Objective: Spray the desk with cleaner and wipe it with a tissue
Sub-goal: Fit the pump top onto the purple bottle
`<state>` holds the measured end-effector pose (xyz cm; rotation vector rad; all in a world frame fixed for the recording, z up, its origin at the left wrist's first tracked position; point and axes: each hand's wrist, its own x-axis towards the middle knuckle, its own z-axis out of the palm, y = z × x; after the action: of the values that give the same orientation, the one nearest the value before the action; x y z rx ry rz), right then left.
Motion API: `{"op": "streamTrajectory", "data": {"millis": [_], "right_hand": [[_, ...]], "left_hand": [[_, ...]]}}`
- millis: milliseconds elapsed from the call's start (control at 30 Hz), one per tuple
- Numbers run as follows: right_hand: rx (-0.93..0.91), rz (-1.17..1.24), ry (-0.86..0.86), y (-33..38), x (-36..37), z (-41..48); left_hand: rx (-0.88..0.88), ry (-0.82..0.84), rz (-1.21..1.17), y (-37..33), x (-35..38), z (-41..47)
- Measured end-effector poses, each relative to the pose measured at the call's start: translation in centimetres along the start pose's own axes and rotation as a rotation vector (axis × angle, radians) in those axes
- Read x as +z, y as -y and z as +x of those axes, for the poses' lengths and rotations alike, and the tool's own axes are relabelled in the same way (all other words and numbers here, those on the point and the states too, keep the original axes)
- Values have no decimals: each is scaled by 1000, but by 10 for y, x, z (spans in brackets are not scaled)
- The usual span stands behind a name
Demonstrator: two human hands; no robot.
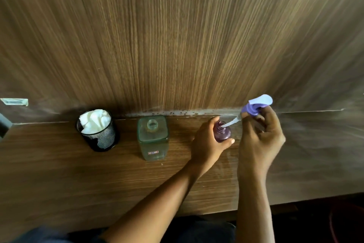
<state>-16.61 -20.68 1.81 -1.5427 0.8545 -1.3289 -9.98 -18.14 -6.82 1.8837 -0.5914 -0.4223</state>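
A small purple spray bottle (223, 133) stands on the wooden desk (78, 173) near the back wall, and my left hand (208, 144) is wrapped around its body. My right hand (260, 140) holds the lilac spray head (256, 105) lifted off the bottle. The head's white dip tube (230, 122) still reaches down into the bottle's open neck. White tissues (94, 119) are stuffed in a black mesh cup (100, 138) at the left.
A clear square glass bottle (153, 138) with an open mouth stands between the cup and my left hand. A wood-panel wall (177, 36) rises right behind the desk. The desk's front edge runs close to my body.
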Motion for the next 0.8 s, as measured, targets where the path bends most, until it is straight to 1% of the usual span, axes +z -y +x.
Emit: {"op": "streamTrajectory", "data": {"millis": [67, 167, 267, 467, 567, 633, 800], "right_hand": [[11, -49, 48, -7, 5, 0], [20, -137, 172, -19, 12, 6], [27, -137, 269, -23, 13, 21], [37, -106, 409, -16, 7, 27], [30, -105, 456, -17, 2, 27], [22, -146, 473, -21, 0, 27], [93, -234, 527, -34, 3, 22]], "left_hand": [[-10, 4, -19, 1, -2, 1], [2, 0, -12, -1, -4, -1], [-4, 3, -18, -1, -7, -4], [16, -22, 56, 2, -9, -6], [15, -31, 79, 5, -7, -6], [5, -31, 81, 5, -7, -6], [2, -14, 5, 3, -9, -8]]}}
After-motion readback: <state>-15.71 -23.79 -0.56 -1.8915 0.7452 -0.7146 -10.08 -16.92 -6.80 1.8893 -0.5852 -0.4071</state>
